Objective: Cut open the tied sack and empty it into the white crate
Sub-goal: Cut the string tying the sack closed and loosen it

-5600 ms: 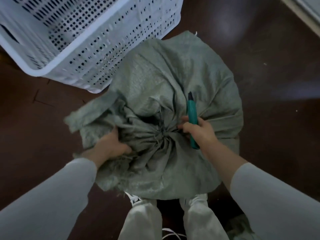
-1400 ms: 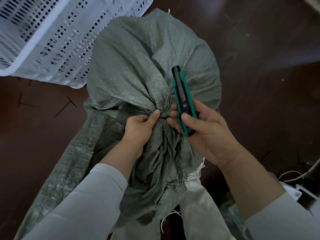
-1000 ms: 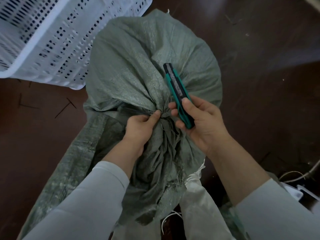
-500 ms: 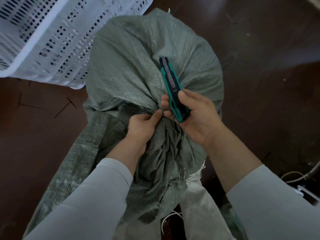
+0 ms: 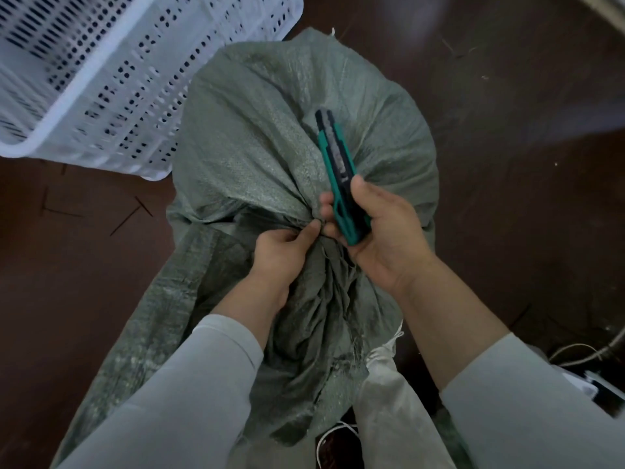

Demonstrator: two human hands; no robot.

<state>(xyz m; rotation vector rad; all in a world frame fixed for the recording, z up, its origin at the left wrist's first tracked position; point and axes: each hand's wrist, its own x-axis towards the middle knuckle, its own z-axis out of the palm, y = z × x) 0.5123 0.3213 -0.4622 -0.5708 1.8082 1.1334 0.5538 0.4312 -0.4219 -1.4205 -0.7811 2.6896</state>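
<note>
Knife nearer sack's knot now

One sack, one crate, perhaps one knife

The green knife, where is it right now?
The utility knife is in the right hand, centre of the head view, over the tied neck of the green sack, just right of the left hand.

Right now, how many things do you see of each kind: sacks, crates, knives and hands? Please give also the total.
Sacks: 1, the green sack, still tied at the neck
Crates: 1, the white crate
Knives: 1, the teal knife
Hands: 2, the left hand gripping the neck and the right hand holding the knife
Total: 5
</note>
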